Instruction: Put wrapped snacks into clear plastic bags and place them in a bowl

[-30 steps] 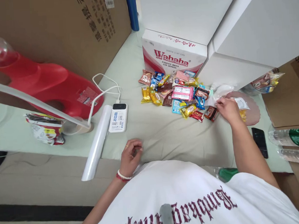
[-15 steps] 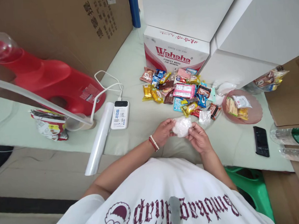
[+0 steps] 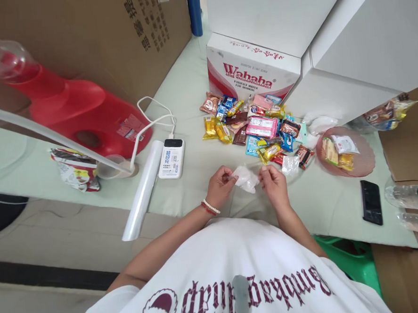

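Close to my body, above the table's front part, a crumpled translucent plastic bag point(image 3: 246, 179) hangs between my two hands. My left hand point(image 3: 220, 186) pinches its left side, fingers closed. On the other side my right hand point(image 3: 272, 183) is closed in a pinch at the bag's right edge. Just beyond lies a heap of wrapped snacks point(image 3: 262, 126) in pink, yellow, blue and brown packets. A small clear plastic packet point(image 3: 290, 164) rests at the near side of the heap, right of my right hand.
A pink translucent plate point(image 3: 367, 158) with several packets stands to the right, near a black phone point(image 3: 371, 202). Left are a white power bank point(image 3: 171, 159), a plastic film roll point(image 3: 142, 191) and a red plastic jug point(image 3: 86, 112). A Wahaha carton point(image 3: 253, 69) stands behind the snacks.
My hands have gone from cupping the bunched bag to pinching it at its sides, and the bag looks looser and more drawn out. The view has shifted slightly.
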Available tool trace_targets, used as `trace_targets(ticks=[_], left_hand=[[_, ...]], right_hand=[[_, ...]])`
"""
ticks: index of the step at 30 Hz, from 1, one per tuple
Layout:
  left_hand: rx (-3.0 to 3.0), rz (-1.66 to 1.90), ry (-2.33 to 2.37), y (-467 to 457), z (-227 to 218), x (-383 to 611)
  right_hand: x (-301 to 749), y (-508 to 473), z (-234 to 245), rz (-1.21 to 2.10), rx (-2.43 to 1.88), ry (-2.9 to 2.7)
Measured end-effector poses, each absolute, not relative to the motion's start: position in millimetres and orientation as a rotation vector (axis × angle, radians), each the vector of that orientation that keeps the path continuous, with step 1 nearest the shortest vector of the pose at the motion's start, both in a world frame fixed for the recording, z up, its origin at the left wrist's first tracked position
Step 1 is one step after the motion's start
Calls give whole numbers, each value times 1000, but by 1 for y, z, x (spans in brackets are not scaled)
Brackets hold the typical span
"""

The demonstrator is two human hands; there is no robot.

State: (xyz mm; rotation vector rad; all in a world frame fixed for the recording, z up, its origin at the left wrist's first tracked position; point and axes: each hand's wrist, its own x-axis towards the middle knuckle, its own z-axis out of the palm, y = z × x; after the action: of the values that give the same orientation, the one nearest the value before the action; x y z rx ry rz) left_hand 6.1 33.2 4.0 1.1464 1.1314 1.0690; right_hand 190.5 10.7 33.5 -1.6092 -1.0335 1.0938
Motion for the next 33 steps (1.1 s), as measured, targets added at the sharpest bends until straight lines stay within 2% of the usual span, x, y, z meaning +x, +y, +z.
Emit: trace_targets(ticks=[3, 6, 12, 19, 22, 24, 27, 30, 33], left_hand=[[1574, 1107, 1155, 29, 3, 0], [1743, 1077, 1074, 25, 4, 0], [1528, 1028, 1087, 33, 7, -5], [902, 1025, 1020, 46, -4, -20], [843, 1026, 955, 43, -4, -17], [924, 1044, 971, 41, 0, -14], [1101, 1051, 953, 38, 7, -12], [1275, 1023, 891, 41, 16, -16], [1461, 884, 878, 53, 27, -32]], right_hand=[[177, 16, 38, 1493, -1499, -927], [167, 21, 37, 1544, -1425, -873], [172, 20, 35, 1491, -1344, -1078], [206, 9, 31, 1655, -1301, -869], [215, 4, 24, 1433, -1539, -1064], [216, 2, 24, 1036, -1709, -1247], [209, 4, 34, 586, -1670, -1526], [200, 14, 43, 603, -1506, -1789], [201, 27, 47, 944, -1447, -1751]])
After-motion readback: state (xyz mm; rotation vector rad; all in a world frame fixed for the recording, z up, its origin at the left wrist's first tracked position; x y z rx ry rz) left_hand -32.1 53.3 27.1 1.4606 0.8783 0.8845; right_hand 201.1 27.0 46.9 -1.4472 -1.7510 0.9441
